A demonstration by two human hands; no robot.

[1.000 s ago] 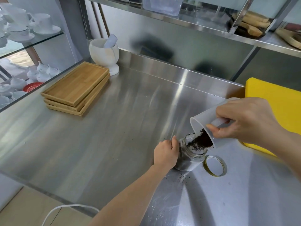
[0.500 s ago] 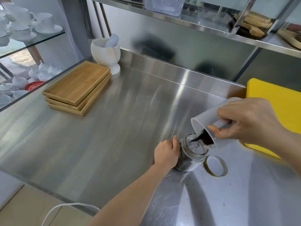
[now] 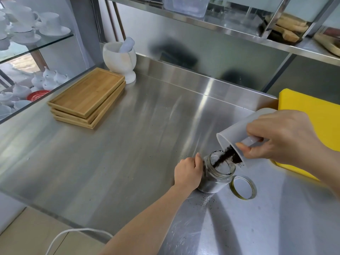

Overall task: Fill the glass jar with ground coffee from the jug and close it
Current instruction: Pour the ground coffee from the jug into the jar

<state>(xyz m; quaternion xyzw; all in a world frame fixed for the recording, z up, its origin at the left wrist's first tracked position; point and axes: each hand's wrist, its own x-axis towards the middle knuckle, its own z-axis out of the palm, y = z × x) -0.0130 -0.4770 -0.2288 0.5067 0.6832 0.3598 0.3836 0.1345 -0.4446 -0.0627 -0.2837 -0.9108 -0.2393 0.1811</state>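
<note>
The glass jar (image 3: 216, 176) stands upright and open on the steel counter. My left hand (image 3: 187, 172) grips its left side. My right hand (image 3: 281, 137) holds a white plastic jug (image 3: 237, 133) by the handle, tilted mouth-down just above and to the right of the jar. A dark stream of ground coffee (image 3: 225, 157) runs from the jug's lip into the jar's mouth. The jar's lid (image 3: 242, 187), gold-rimmed, lies flat on the counter right beside the jar. Spilled grounds (image 3: 206, 200) speckle the counter in front of the jar.
A yellow cutting board (image 3: 312, 115) lies behind my right hand. Stacked wooden trays (image 3: 86, 97) and a white mortar with pestle (image 3: 120, 59) sit at the back left. Glass shelves with white cups (image 3: 27, 24) line the left. A steel shelf (image 3: 230, 24) overhangs the back.
The clump of coffee at the jug's lip has thinned into a narrow stream falling into the jar. The jug is slightly higher. My left hand stays on the jar.
</note>
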